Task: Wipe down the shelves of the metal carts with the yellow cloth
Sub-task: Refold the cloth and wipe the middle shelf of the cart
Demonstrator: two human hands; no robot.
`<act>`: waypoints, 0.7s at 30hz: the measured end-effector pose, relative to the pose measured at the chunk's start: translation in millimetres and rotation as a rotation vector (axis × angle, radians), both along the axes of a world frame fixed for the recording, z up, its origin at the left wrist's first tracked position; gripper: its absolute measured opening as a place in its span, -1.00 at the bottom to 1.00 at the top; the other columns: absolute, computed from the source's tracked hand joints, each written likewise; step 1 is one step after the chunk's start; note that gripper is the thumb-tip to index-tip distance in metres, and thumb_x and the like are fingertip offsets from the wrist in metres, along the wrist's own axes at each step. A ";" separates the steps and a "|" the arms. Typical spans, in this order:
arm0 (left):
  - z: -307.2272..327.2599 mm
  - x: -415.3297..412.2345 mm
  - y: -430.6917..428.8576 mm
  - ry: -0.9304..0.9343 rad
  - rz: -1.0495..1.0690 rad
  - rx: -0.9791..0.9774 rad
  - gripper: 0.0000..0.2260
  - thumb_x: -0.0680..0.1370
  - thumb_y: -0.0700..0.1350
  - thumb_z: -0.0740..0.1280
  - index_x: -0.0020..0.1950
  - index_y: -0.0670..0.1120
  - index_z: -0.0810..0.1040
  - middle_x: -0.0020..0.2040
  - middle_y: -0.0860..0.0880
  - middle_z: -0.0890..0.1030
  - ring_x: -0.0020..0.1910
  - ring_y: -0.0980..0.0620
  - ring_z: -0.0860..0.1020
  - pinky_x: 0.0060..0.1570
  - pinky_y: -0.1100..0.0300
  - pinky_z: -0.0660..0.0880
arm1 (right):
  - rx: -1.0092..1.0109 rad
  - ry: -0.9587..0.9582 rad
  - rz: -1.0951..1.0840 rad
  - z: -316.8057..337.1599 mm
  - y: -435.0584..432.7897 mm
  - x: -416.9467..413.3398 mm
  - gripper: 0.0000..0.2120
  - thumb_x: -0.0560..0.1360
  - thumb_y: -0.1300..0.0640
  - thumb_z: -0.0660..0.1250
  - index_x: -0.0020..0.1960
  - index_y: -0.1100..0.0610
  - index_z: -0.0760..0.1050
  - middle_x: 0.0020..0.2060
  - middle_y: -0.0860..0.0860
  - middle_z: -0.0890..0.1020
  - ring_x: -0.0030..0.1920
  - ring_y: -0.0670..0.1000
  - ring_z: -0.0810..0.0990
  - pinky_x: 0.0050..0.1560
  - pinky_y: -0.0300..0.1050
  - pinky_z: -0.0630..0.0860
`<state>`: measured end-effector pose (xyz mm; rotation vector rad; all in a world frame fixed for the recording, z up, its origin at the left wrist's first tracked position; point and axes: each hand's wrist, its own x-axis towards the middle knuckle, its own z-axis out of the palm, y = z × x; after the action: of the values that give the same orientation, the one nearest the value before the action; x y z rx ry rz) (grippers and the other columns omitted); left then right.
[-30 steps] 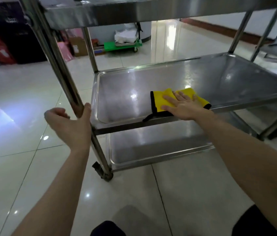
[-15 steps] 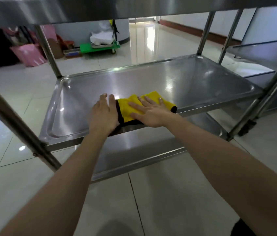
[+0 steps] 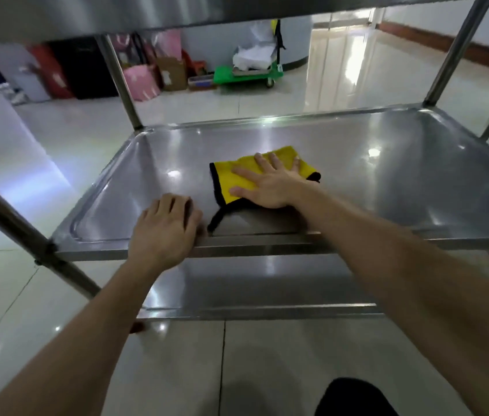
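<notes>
Only one view here, from the person's head looking down. They're low down in front of a steel cart (image 3: pixel 118 82), both bare arms reaching in under the top shelf (image 3: pixel 117 13).

The right hand (image 3: pixel 270 183) is flat, palm down, fingers spread wide, pressing on the cloth (image 3: pixel 237 178). It isn't gripping it, just lying on top. The cloth is yellow with black trim and sits on the middle shelf (image 3: pixel 387 175), roughly centre and a bit toward the front edge. Its left part sticks out past the fingers, and a black corner pokes out on the right by the little finger. A thin black strip (image 3: pixel 217 220) of the trim trails from the cloth toward the front rim.

The left hand (image 3: pixel 166 232) is just beside the cloth on its left, not touching it. It rests palm down on the shelf's front rim, fingers loosely bent onto the metal with nothing in them.

The shelf is a shallow tray with a raised lip, shiny, with light spots on it. The bottom shelf (image 3: pixel 267 289) shows underneath, between the forearms.

The floor (image 3: pixel 26 295) is glossy pale tile. Against the far wall there's a green dolly (image 3: pixel 246 76) with something white piled on it, a cardboard box (image 3: pixel 172 73) and a pink bag (image 3: pixel 141 82). It's too blurry back there to tell much more.
</notes>
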<state>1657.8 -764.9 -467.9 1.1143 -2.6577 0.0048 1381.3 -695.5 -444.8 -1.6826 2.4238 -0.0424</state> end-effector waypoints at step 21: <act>37.8 -44.9 15.6 -0.079 0.104 0.165 -0.48 0.71 0.22 0.07 0.41 -0.08 0.59 0.44 -0.17 0.53 0.39 -0.21 0.49 0.44 -0.16 0.42 | -0.026 -0.019 -0.440 -3.3 152.0 -177.1 -0.16 0.46 -0.67 -0.16 0.68 -0.42 -0.13 0.74 -0.15 -0.15 0.73 0.04 -0.19 0.57 0.51 -0.30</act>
<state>1612.9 -749.3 -430.1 1.3287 -2.7071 -0.1561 1204.2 -543.4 -448.1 -1.1197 2.7372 -0.1503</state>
